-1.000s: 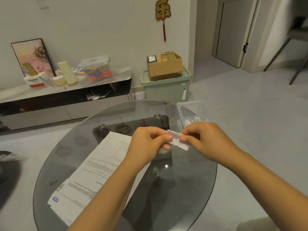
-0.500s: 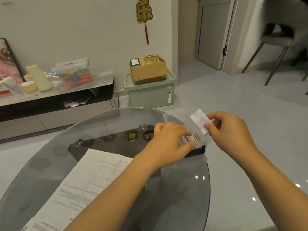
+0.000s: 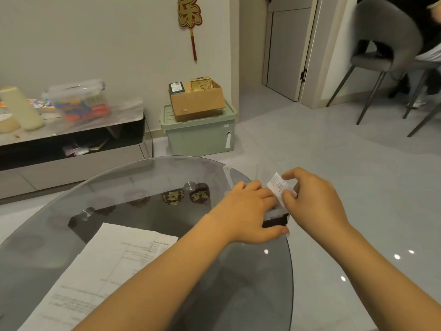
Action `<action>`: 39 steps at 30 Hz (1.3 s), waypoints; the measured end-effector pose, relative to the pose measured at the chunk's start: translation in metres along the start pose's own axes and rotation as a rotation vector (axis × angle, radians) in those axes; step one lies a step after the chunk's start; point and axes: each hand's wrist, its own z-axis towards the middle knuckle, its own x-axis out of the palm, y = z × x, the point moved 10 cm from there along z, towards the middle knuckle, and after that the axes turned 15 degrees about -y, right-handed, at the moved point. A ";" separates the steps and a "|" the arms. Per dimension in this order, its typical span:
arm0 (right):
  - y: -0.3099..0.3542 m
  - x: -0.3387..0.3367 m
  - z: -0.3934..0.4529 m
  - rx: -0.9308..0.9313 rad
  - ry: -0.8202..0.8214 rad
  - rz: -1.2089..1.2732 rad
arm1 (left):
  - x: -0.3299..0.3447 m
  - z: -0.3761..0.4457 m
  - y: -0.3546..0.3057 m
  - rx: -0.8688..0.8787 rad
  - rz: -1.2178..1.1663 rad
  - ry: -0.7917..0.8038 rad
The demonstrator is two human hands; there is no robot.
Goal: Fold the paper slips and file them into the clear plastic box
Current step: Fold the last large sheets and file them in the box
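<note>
At the frame's right centre, the right hand [image 3: 315, 201] pinches a folded paper slip [image 3: 278, 187] over the clear plastic box [image 3: 229, 174] on the glass bench [image 3: 133, 177], while the left hand [image 3: 248, 211] grips the box's near side, beside a printed sheet [image 3: 107, 271].

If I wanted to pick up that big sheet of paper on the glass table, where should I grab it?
Take the big sheet by its far right corner, coming from the right. That corner lies bare on the glass table, while the left forearm crosses the sheet's right edge nearer the camera. It lies flat, so slide a fingertip under first.
</note>
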 end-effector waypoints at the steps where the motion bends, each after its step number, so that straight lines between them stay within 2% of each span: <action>1: 0.001 0.001 0.000 -0.004 -0.006 -0.007 | 0.000 -0.001 0.000 0.007 0.010 -0.014; 7: 0.006 -0.004 0.002 -0.033 -0.087 -0.043 | 0.003 -0.002 0.005 -0.019 0.035 -0.016; 18: 0.006 -0.002 0.002 -0.034 -0.063 -0.062 | 0.006 0.001 0.004 -0.026 0.075 0.035; 27: 0.018 0.015 0.000 -0.090 0.029 -0.236 | 0.000 -0.002 0.003 -0.024 -0.019 -0.115; 34: 0.025 0.029 0.004 -0.168 0.181 -0.429 | -0.005 -0.002 0.004 -0.048 -0.084 -0.170; 39: 0.011 0.031 -0.004 -0.058 0.306 -0.305 | -0.001 -0.002 0.009 -0.082 -0.096 -0.151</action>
